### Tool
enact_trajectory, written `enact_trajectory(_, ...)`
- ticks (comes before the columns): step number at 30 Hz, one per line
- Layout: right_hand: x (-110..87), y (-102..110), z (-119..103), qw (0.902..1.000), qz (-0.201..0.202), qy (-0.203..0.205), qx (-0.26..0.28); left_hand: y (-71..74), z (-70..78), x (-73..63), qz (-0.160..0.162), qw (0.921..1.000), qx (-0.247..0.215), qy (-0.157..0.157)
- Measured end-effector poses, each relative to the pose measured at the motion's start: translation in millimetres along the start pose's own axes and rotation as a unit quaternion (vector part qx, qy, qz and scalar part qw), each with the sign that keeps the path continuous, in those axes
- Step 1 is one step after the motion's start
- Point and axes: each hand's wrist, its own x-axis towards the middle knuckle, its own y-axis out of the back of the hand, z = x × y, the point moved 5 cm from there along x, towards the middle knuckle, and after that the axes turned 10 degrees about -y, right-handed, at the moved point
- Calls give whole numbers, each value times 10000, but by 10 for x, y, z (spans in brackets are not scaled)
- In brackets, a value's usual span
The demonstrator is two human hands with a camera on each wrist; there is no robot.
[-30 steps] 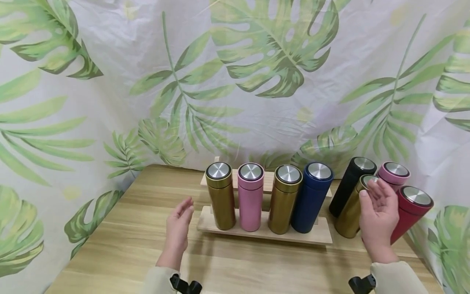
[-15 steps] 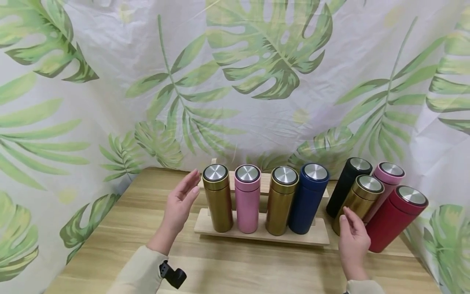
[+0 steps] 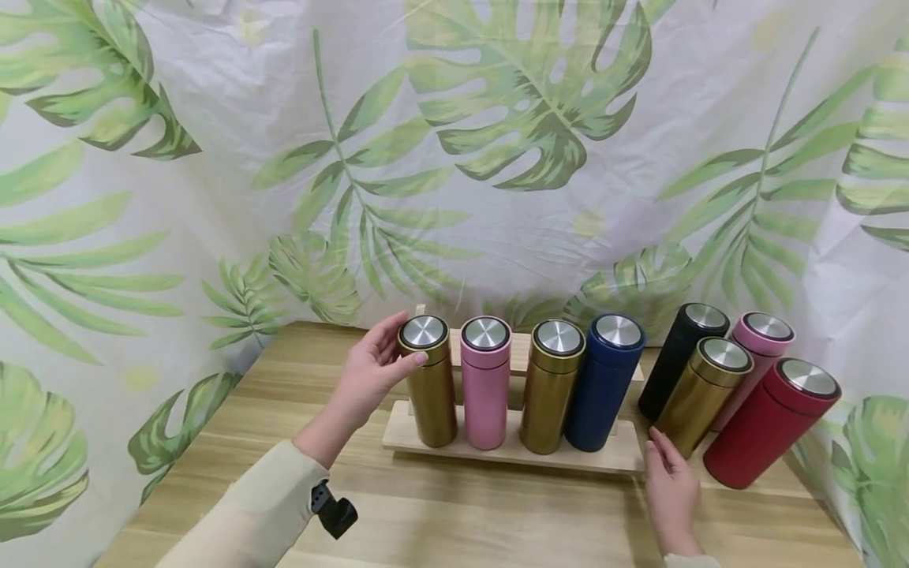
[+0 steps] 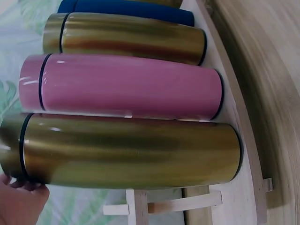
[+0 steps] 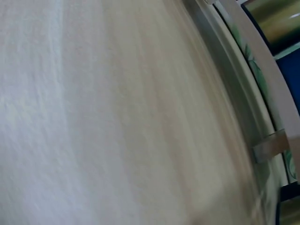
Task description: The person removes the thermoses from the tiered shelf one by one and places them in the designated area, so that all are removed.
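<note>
In the head view a gold thermos bottle (image 3: pixel 433 402) stands at the left end of the front board of a small wooden rack (image 3: pixel 511 448). My left hand (image 3: pixel 368 372) holds its neck just under the steel lid, thumb across the front and fingers at the side and behind. Fingertips (image 4: pixel 30 186) show against that neck in the left wrist view. A pink bottle (image 3: pixel 485 394), a second gold one (image 3: pixel 547 402) and a blue one (image 3: pixel 600 394) stand along the same board. Near the rack's right end, my right hand (image 3: pixel 671 489) extends loosely, with nothing in it.
Right of the rack stand a black bottle (image 3: pixel 678 363), a gold one (image 3: pixel 696 402), a pink one (image 3: pixel 760 335) and a red one (image 3: pixel 767 426), close together. Leaf-printed cloth (image 3: pixel 497 244) hangs behind the wooden table (image 3: pixel 497 521).
My left hand has moved up and right to the left gold bottle and taken hold of its neck. My right hand has come down and left, away from the bottles at the right.
</note>
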Motion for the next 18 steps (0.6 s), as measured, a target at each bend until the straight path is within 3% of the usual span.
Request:
enact_trajectory(6, -18, -71, 24, 10000, 21, -26, 41, -50, 44, 88, 33, 9987, 462, 216)
enact_trajectory(18, -30, -123, 134, 9993, -147, -205, -265, -65, 135, 150, -239, 9927, 1161, 204)
